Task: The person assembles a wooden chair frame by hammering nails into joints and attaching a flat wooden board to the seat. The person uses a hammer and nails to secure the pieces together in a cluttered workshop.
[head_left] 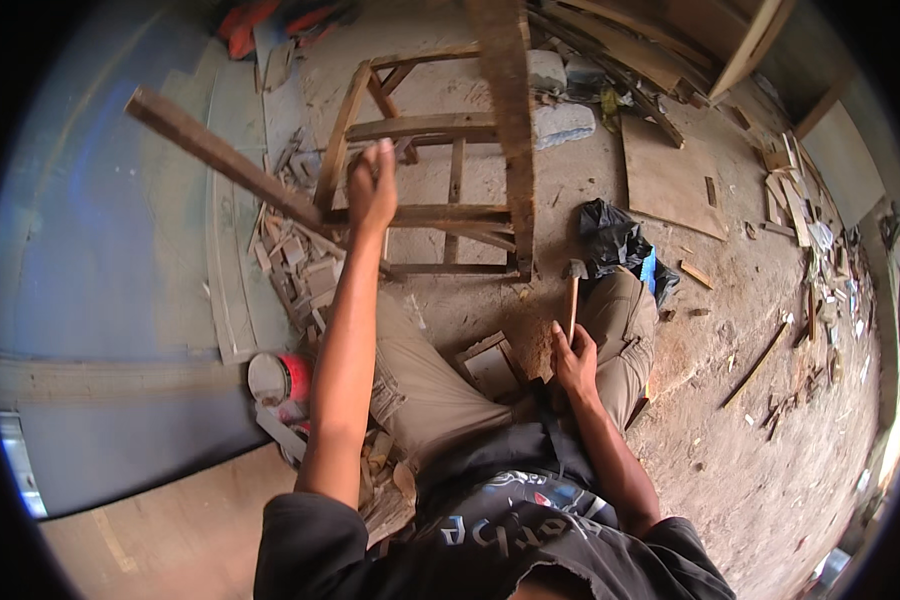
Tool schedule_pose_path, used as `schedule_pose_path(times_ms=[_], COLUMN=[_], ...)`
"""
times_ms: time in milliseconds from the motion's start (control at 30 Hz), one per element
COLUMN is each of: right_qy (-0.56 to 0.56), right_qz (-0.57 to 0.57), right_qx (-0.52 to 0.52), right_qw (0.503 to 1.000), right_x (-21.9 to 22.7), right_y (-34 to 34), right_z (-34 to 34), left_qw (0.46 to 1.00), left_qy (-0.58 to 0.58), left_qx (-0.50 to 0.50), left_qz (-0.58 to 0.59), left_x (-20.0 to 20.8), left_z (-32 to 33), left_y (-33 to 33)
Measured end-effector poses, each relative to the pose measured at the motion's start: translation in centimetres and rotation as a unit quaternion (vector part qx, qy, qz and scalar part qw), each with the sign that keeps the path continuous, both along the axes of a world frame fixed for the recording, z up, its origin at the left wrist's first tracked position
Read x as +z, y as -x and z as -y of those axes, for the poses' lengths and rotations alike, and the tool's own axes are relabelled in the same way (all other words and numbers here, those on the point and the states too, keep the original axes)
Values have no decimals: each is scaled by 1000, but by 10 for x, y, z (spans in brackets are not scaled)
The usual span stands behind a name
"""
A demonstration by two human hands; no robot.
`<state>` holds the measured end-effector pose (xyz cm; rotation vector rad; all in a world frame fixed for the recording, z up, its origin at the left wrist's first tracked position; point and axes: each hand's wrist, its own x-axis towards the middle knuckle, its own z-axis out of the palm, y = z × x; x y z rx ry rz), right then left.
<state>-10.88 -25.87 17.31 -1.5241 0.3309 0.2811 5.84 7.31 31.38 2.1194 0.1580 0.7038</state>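
A wooden chair-like frame (pixel 432 214) of bare legs and rails lies in front of me, one long leg reaching up toward the left. My left hand (pixel 372 192) is raised at the left part of this frame, between two of its rails. Its fingers are bent together; what they hold, if anything, I cannot make out. Over my right thigh, my right hand (pixel 576 362) is closed round the handle of a hammer (pixel 571 308). The hammer stands nearly upright, head at the top, apart from the frame.
A crumpled black plastic bag (pixel 610 236) lies by my right knee. Wood offcuts (pixel 315 275) are heaped left of the frame, near a red and white can (pixel 282 378). A flat board (pixel 660 180) and scattered scraps lie on the right. A small wooden box-like piece (pixel 492 364) sits between my legs.
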Motion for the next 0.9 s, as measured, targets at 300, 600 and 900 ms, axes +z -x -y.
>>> schedule_pose_path(times_ms=[300,600,900], right_qy=[-25,3,246], right_qz=[9,30,286], right_qx=[-11,-27,-45], right_qw=[1000,999,925], right_x=[4,6,107], right_y=[-4,-5,-236], right_z=[-14,-15,-64], left_qw=[976,978,908], left_qy=[-207,-200,-294], left_qx=[51,37,263], left_qz=[-40,-50,-143], left_x=[-8,-9,12], left_z=[4,3,-87], left_y=[-2,-3,-76])
